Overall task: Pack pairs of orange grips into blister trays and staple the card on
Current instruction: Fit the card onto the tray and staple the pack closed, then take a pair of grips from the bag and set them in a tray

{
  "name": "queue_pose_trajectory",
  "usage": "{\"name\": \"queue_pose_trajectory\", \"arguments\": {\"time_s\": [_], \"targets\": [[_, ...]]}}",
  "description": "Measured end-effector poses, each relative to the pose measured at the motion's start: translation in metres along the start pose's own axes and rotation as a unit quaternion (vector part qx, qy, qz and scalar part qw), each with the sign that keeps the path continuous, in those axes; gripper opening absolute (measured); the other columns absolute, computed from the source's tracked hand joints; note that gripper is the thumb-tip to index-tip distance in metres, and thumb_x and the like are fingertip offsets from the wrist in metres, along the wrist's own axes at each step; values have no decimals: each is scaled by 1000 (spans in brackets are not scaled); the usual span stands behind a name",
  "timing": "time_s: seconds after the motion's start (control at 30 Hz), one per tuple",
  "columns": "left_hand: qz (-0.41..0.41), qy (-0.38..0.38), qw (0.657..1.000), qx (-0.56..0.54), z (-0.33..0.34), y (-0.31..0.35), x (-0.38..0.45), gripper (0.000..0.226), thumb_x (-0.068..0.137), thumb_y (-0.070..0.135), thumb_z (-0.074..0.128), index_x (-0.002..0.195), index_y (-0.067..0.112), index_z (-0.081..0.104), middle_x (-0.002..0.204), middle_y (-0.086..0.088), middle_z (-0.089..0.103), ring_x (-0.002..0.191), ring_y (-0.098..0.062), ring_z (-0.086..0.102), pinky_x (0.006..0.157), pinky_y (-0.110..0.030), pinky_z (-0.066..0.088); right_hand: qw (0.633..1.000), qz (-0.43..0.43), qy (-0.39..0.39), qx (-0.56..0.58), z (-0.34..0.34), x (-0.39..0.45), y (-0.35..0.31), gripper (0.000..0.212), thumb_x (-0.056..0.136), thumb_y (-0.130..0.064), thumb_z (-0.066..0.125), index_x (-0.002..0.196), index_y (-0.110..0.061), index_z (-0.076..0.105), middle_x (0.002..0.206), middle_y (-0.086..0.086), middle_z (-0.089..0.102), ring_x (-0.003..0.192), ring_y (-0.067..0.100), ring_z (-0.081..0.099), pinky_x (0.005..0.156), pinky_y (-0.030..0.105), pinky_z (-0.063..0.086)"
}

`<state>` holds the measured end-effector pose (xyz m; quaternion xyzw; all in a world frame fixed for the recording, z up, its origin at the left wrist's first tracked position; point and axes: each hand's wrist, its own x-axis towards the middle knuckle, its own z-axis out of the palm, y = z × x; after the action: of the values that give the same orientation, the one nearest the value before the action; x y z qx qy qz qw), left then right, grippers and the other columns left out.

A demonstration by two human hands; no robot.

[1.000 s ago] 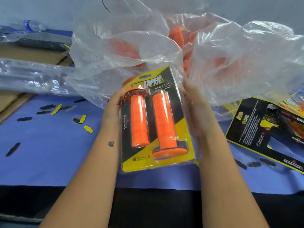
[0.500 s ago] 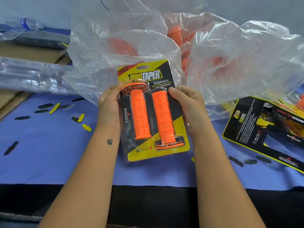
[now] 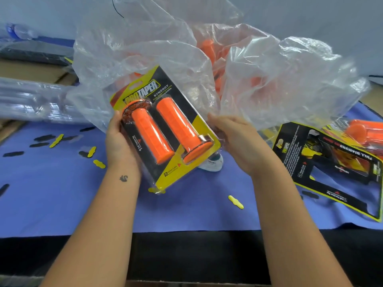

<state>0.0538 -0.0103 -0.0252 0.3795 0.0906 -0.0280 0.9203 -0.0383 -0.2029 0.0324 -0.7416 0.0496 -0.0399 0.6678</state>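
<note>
A blister pack [image 3: 176, 175] with a yellow-and-black card holds two orange grips [image 3: 151, 135] side by side under clear plastic. It is off the blue table, tilted with its bottom end swung right. My left hand [image 3: 118, 141] grips its left edge, thumb on the front by the flanged end of the left grip. My right hand [image 3: 238, 141] sits at the pack's right edge with relaxed fingers; I cannot tell whether they touch the back of it. Behind it, a crumpled clear bag [image 3: 279, 83] holds several loose orange grips.
Printed cards [image 3: 323, 168] lie at the right with another orange pack [image 3: 364, 133] beyond them. Clear trays [image 3: 31, 102] are stacked at the left. Small yellow and black card cut-outs [image 3: 56, 139] litter the blue cloth. A white object [image 3: 211, 164] lies partly hidden under the pack.
The pack has turned from upright to slanted, bottom swung right. My right hand has let go of its right side and drawn slightly away; my left hand keeps its hold.
</note>
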Motion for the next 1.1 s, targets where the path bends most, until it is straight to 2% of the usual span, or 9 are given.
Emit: {"name": "queue_pose_trajectory", "arguments": {"time_s": [0.13,0.23,0.33,0.47,0.67,0.77,0.9,1.0,1.1], "targets": [[18,39,999,10,9,0,-2,48,90,39,59,123,4,63,120,-21,65,108,-37,64,96,-48,51,998,7,58,-4,4,-20,11,20,98,-15,55,83,-6,66,70,10,65,60,17,63,61,32,58],[81,37,995,44,19,-2,-9,15,91,24,62,90,9,66,81,-9,69,72,-22,67,68,-31,55,997,29,75,8,-1,-33,17,19,98,-15,55,91,-1,64,76,14,65,63,20,64,63,36,57],[97,2,994,48,37,-7,-19,18,92,11,59,74,13,61,60,1,66,54,-12,63,54,-22,51,996,17,86,-7,-14,-44,16,22,98,-16,55,94,4,64,82,14,62,74,22,60,73,38,48],[118,-70,989,60,73,-7,-32,18,91,2,57,76,9,63,63,1,70,57,-10,65,56,-22,53,992,-13,127,-21,-44,-60,7,22,100,-19,54,90,-2,64,79,10,65,70,17,64,70,28,49],[119,-170,971,116,150,-43,-66,15,96,12,54,84,19,61,69,7,68,63,-6,62,58,-20,51,967,-52,249,18,-106,-94,3,21,101,-19,51,84,-11,61,74,5,61,69,19,56,66,33,48],[45,-297,938,174,184,-79,-97,12,99,20,51,107,22,60,88,7,70,76,-4,66,65,-23,54,940,-82,323,77,-145,-107,-2,20,102,-18,49,90,-11,63,73,-4,69,68,11,64,65,28,54],[-21,-412,876,249,212,-132,-138,22,98,13,54,119,19,54,93,7,70,81,-13,68,66,-28,57,888,-99,419,163,-198,-105,-10,24,104,-23,45,91,-12,63,79,6,71,69,20,68,60,33,57],[-41,-409,866,284,216,-159,-149,24,97,15,56,115,31,53,103,-2,70,87,-15,69,74,-30,57,854,-89,461,223,-229,-88,-8,24,105,-21,42,105,-4,59,94,17,67,78,28,66,67,39,58],[11,-415,815,404,208,-177,-143,24,90,26,60,104,45,53,103,9,67,100,-11,63,88,-29,51,866,-56,447,216,-247,-71,-4,23,104,-14,43,92,-6,60,89,14,67,85,30,65,74,41,59]]}}
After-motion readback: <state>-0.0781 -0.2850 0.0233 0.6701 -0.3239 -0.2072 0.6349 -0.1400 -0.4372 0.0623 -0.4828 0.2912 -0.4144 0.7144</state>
